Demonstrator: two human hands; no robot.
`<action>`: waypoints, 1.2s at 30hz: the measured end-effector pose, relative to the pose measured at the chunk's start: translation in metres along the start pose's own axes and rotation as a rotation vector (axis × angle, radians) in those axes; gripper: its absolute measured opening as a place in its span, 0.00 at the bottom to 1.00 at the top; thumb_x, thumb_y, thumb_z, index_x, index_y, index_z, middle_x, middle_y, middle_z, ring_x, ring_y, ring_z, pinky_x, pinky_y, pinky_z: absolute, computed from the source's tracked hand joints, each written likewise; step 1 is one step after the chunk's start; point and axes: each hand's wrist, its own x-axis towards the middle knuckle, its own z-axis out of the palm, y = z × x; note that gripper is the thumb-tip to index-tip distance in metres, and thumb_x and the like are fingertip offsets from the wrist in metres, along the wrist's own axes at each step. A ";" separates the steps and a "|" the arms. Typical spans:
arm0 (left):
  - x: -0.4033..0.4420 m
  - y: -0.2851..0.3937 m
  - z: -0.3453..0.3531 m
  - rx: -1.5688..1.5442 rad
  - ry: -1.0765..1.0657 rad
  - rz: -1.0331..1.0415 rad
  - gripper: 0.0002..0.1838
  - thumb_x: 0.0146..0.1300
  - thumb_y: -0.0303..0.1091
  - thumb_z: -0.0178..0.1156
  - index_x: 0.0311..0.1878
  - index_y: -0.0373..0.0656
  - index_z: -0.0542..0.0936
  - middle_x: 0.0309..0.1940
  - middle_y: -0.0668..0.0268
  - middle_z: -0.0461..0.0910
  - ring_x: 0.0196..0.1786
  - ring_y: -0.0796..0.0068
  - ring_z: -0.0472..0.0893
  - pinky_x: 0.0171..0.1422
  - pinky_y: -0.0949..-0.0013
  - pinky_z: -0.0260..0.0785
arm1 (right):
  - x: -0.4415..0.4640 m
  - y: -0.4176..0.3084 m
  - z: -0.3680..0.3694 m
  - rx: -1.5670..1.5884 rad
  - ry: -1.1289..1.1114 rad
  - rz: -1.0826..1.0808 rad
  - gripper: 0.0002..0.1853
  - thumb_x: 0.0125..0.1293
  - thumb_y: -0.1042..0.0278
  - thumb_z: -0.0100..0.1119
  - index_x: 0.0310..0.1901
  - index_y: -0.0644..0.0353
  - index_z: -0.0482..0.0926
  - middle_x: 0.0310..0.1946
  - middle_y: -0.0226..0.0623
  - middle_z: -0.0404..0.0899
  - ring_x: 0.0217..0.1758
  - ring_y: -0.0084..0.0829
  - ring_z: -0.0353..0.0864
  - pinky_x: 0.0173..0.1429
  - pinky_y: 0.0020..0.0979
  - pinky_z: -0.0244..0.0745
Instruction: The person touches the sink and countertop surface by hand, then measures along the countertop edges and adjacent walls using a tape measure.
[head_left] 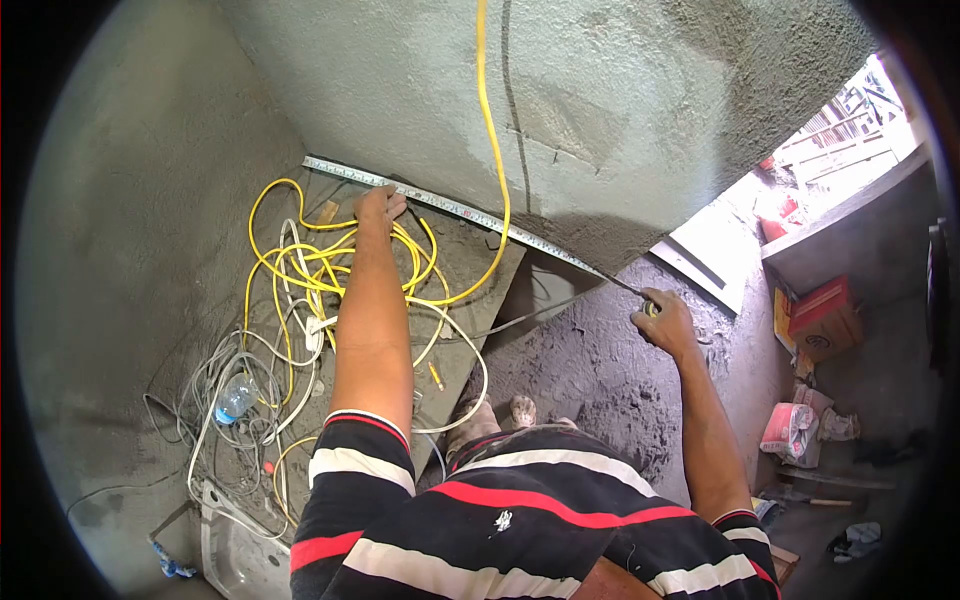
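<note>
Along the foot of the rough plastered wall (pixel 400 90), the pulled-out tape blade (pixel 460 210) runs from the corner, over the slab (pixel 450 250), and past its edge to my right side. My left hand (pixel 380 205) is at the blade, nearer the corner end, fingers partly curled; they look to be touching it, but I can't tell whether they pinch it or just press. My right hand (pixel 670 325) is closed round the tape case (pixel 651 309), most of which is hidden by my fingers.

Handling, my judgement: light, thin, springy metal. Fairly stiff while straight, likely to kink if bent sideways or pushed, and the unsupported stretch by the case could sag or buckle. Probably pulls back toward the case, so a firm palm grip there is best. Blade is best held flat, fingertips on its face, off the thin edges. Grit could make it drag; not fragile unless creased.

Watch the yellow cord (pixel 492 120): it crosses the blade in my view, contact unclear. More yellow loops sit beside my left wrist, tangled with the white cord (pixel 485 375), easy to snag.
</note>
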 end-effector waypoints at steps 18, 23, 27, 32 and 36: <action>0.041 -0.017 -0.013 0.011 -0.043 0.007 0.14 0.73 0.23 0.65 0.58 0.29 0.83 0.51 0.51 0.86 0.47 0.54 0.90 0.52 0.53 0.89 | 0.004 0.001 0.004 -0.022 -0.005 0.064 0.34 0.56 0.49 0.70 0.65 0.52 0.88 0.56 0.54 0.87 0.63 0.53 0.84 0.72 0.47 0.79; 0.013 -0.005 -0.006 0.026 -0.003 0.014 0.13 0.73 0.23 0.66 0.58 0.29 0.83 0.51 0.51 0.86 0.48 0.54 0.90 0.53 0.53 0.89 | 0.002 -0.005 0.000 -0.016 -0.017 0.066 0.34 0.56 0.49 0.69 0.66 0.51 0.88 0.57 0.54 0.86 0.64 0.54 0.84 0.73 0.48 0.78; 0.013 -0.006 -0.007 0.031 -0.015 0.021 0.14 0.74 0.23 0.65 0.59 0.28 0.82 0.52 0.49 0.86 0.49 0.53 0.90 0.55 0.52 0.89 | 0.000 -0.006 -0.001 -0.009 -0.025 0.083 0.34 0.56 0.48 0.70 0.66 0.51 0.88 0.57 0.53 0.86 0.64 0.55 0.83 0.73 0.49 0.78; 0.015 -0.006 -0.006 0.018 -0.014 0.013 0.16 0.74 0.22 0.65 0.61 0.27 0.82 0.53 0.49 0.86 0.49 0.52 0.90 0.55 0.52 0.89 | 0.002 -0.002 0.003 -0.022 -0.015 0.057 0.33 0.57 0.48 0.71 0.65 0.51 0.88 0.56 0.53 0.86 0.63 0.54 0.84 0.73 0.48 0.78; 0.009 -0.005 -0.003 0.009 -0.004 0.011 0.15 0.74 0.21 0.64 0.60 0.26 0.82 0.53 0.48 0.86 0.49 0.51 0.90 0.53 0.52 0.90 | 0.001 -0.007 0.000 -0.030 -0.004 0.039 0.33 0.57 0.48 0.71 0.65 0.51 0.87 0.55 0.54 0.86 0.63 0.53 0.84 0.71 0.48 0.79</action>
